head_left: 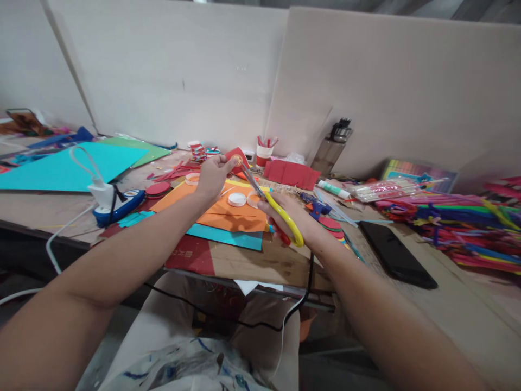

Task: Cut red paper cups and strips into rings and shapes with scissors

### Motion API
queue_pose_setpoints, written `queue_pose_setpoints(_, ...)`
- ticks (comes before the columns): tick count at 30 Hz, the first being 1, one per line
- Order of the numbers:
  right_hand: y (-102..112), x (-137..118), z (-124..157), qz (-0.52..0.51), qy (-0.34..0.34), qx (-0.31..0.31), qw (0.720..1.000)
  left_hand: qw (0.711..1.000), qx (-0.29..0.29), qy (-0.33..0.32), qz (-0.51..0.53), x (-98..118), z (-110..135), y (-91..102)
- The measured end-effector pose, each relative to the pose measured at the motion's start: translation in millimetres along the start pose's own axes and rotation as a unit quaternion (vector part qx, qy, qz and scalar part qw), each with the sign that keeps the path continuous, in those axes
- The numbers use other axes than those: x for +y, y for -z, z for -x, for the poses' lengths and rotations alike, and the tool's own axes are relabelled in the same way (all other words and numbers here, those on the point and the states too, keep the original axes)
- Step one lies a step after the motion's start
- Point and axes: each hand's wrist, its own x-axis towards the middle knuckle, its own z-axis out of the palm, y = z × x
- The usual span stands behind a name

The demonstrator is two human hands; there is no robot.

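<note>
My left hand (212, 176) is raised over the table and pinches a small red paper piece (237, 159) between thumb and fingers. My right hand (285, 217) grips yellow-handled scissors (273, 206) by the loops. Their blades point up and left, and the tips meet the red piece. Below both hands lie orange paper sheets (228, 209) with a white round lid (236, 199) on top.
A turquoise sheet (61, 165) and a blue glue gun (120, 205) lie at the left. A black phone (396, 254), a heap of coloured pipe cleaners (459, 228), a glue tube (334, 189) and a water bottle (332, 146) are at the right. Red cup (264, 153) at the back.
</note>
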Motion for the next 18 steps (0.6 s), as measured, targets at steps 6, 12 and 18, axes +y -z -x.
queue_pose_setpoints(6, 1.1, -0.8, 2.1, -0.032, -0.015, -0.005, 0.999, 0.999, -0.018, -0.009, 0.031, -1.7, 0.1, -1.5)
queue_pose_setpoints(12, 3.8, -9.1, 5.7, -0.056, -0.03, -0.001, 0.998, 0.998, -0.054, -0.027, 0.021, -6.2, 0.0, -1.1)
queue_pose_setpoints(18, 3.8, -7.6, 4.5, -0.062, -0.033, -0.013, 0.997, 0.992, -0.049, -0.09, -0.072, -3.8, -4.9, 4.1)
